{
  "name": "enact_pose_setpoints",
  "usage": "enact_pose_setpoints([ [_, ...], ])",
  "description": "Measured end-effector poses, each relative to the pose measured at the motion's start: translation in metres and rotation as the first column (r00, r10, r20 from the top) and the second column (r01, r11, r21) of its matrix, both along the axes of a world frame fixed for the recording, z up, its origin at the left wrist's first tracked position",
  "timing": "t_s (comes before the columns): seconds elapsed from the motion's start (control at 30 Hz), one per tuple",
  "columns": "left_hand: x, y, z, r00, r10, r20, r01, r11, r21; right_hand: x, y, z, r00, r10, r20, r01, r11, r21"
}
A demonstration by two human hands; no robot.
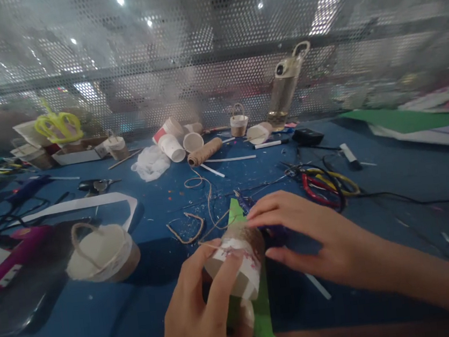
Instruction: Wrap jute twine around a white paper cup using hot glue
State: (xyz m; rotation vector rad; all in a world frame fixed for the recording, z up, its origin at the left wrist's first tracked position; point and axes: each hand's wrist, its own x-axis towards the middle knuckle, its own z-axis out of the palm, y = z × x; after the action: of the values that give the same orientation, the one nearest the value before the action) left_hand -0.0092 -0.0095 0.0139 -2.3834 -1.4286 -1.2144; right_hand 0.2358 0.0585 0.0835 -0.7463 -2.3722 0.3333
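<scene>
My left hand is closed around a small paper cup lying tilted on its side, its rim toward me. The cup has a white band with pink marks and a twine-wrapped lower part. My right hand is at the wrapped end, fingers stretched and thumb apart; its fingertips are at or very near the twine. Beneath the cup lies a green paper strip. A loose strand of twine runs from the cup area to a twine roll. A dark blue tool behind the cup is partly hidden.
On the left stands a cup basket with a twine handle, beside a magenta glue gun. Pliers with red and yellow handles and cables lie on the right. Farther back are several paper cups, a bottle and a mesh panel.
</scene>
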Motion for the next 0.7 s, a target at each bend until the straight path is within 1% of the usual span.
enact_pose_setpoints([
  [0.03, 0.000, 0.000, 0.000, 1.000, 0.001, -0.002, -0.001, 1.000, 0.005, -0.007, -0.001, 0.003, 1.000, 0.026, -0.013, -0.027, 0.999, -0.038],
  [0.1, 0.000, 0.001, -0.001, 1.000, 0.015, -0.004, -0.015, 1.000, 0.014, -0.018, -0.002, 0.008, 0.995, 0.083, -0.052, -0.086, 0.994, -0.059],
  [0.2, 0.000, 0.001, -0.002, 0.999, 0.032, 0.003, -0.032, 0.999, 0.023, -0.026, -0.001, 0.011, 0.988, 0.106, -0.110, -0.112, 0.992, -0.051],
  [0.27, -0.001, 0.001, -0.004, 1.000, 0.024, 0.011, -0.024, 0.999, 0.020, -0.027, 0.000, 0.011, 0.979, 0.083, -0.186, -0.102, 0.990, -0.097],
  [0.4, -0.001, 0.000, -0.006, 0.998, 0.060, 0.019, -0.059, 0.998, -0.012, -0.026, -0.001, 0.008, 0.949, -0.020, -0.316, -0.074, 0.957, -0.282],
  [0.47, -0.001, 0.000, -0.007, 0.997, 0.074, 0.030, -0.073, 0.997, -0.018, -0.025, -0.001, 0.006, 0.932, -0.032, -0.362, -0.091, 0.943, -0.319],
  [0.57, -0.001, 0.000, -0.009, 0.996, 0.072, 0.045, -0.071, 0.997, -0.022, -0.022, -0.001, 0.004, 0.907, 0.001, -0.422, -0.137, 0.947, -0.292],
  [0.7, -0.001, 0.000, -0.009, 0.995, 0.088, 0.041, -0.087, 0.996, -0.023, -0.018, -0.001, 0.001, 0.905, 0.066, -0.420, -0.189, 0.948, -0.258],
])
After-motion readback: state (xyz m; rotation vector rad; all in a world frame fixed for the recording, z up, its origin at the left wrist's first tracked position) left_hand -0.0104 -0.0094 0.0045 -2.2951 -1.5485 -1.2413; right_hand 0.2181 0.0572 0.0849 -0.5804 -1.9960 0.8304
